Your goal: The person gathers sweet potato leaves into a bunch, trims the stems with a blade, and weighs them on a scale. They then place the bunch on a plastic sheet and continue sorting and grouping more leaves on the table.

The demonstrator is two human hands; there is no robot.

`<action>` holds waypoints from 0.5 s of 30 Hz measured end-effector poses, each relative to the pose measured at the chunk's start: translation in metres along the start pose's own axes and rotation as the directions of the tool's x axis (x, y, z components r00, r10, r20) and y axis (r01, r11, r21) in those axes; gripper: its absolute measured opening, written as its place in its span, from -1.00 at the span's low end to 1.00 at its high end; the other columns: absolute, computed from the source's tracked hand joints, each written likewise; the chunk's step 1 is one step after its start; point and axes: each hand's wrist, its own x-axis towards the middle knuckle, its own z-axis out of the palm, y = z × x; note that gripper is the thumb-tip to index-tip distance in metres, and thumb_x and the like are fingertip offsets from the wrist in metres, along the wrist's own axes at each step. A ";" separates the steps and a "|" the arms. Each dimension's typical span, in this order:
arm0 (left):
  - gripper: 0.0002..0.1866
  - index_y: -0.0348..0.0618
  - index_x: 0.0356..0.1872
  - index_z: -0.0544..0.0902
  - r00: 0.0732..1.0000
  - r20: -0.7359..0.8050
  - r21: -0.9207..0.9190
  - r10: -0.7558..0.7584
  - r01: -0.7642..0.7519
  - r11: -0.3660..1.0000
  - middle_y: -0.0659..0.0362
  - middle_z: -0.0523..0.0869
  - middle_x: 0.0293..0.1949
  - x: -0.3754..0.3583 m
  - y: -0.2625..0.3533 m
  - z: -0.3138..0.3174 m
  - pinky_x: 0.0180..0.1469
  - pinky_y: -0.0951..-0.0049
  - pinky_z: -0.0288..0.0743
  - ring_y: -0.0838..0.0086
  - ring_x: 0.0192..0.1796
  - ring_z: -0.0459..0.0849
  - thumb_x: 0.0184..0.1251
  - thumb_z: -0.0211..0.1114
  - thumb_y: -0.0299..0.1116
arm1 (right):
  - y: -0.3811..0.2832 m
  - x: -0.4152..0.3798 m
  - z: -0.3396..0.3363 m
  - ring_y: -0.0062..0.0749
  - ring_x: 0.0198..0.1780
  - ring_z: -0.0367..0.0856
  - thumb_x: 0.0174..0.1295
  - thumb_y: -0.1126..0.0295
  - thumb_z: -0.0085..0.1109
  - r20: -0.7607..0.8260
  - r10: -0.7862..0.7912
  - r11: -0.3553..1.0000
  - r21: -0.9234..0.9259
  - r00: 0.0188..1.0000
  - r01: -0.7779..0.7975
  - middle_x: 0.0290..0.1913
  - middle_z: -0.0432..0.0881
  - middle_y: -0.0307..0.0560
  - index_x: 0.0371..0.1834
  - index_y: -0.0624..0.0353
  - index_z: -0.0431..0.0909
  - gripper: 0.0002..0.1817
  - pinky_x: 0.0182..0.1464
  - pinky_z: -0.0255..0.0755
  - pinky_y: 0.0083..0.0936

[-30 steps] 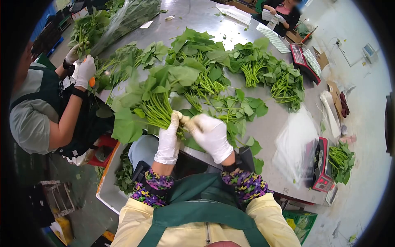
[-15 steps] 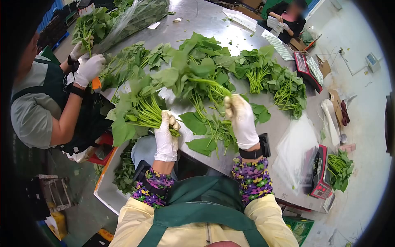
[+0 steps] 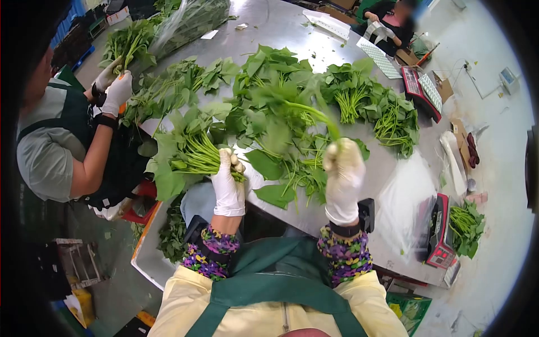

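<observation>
My left hand (image 3: 228,182), in a white glove, is closed around the stems of a bunch of leafy greens (image 3: 196,151); its leaves point up and to the left. My right hand (image 3: 343,174), also gloved, grips a few leafy green stems (image 3: 314,112) held over the table, their leafy ends blurred by motion. Loose leafy greens (image 3: 275,73) lie heaped on the metal table between and beyond my hands. To the right of the heap rest gathered bunches of greens (image 3: 351,101) with their stems toward me.
At the left a co-worker's gloved hands (image 3: 118,92) hold another bunch beside a filled clear plastic bag (image 3: 191,25). Clear bags (image 3: 407,202) and a red scale (image 3: 441,236) lie at the right, another scale (image 3: 418,92) behind. A white bin (image 3: 149,258) stands below the table edge.
My right hand has moved right and slightly toward me, with the stems swinging along. My left hand stays nearly still with its bunch. The co-worker's hands have shifted a little.
</observation>
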 end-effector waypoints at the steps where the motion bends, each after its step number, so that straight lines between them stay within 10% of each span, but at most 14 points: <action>1: -0.83 -0.14 -0.30 0.49 1.000 -0.001 0.010 -0.006 0.006 1.000 0.30 0.47 -0.51 -0.002 -0.001 0.001 -0.51 0.64 0.30 0.64 -0.55 0.38 0.42 0.16 -0.27 | 0.005 -0.002 -0.002 -0.66 -0.47 0.32 0.43 0.27 -0.05 0.038 0.022 0.977 -0.213 0.999 -0.013 -0.44 0.44 -0.25 -0.28 0.22 0.45 -0.76 -0.41 0.23 -0.70; 6: -0.84 -0.10 -0.34 0.48 0.998 0.002 0.051 -0.058 0.058 0.997 0.31 0.50 -0.52 -0.014 -0.012 0.002 -0.58 0.69 0.28 0.67 -0.59 0.40 0.40 0.19 -0.27 | 0.049 -0.016 0.015 -0.36 -0.43 0.48 0.34 0.39 0.06 0.288 0.018 0.675 -0.710 0.958 0.201 -0.40 0.50 -0.08 -0.37 0.26 0.47 -0.82 -0.34 0.37 -0.50; 15: -0.85 -0.12 -0.19 0.57 0.976 0.080 0.088 -0.203 0.196 0.977 0.21 0.68 -0.31 -0.015 -0.010 0.011 -0.45 0.66 0.40 0.65 -0.38 0.57 0.36 0.23 -0.29 | 0.079 -0.032 0.018 -0.06 -0.34 0.53 0.19 0.36 0.14 0.410 0.041 0.383 -0.849 0.911 0.365 -0.37 0.50 -0.02 -0.36 0.15 0.54 -0.90 -0.34 0.40 -0.24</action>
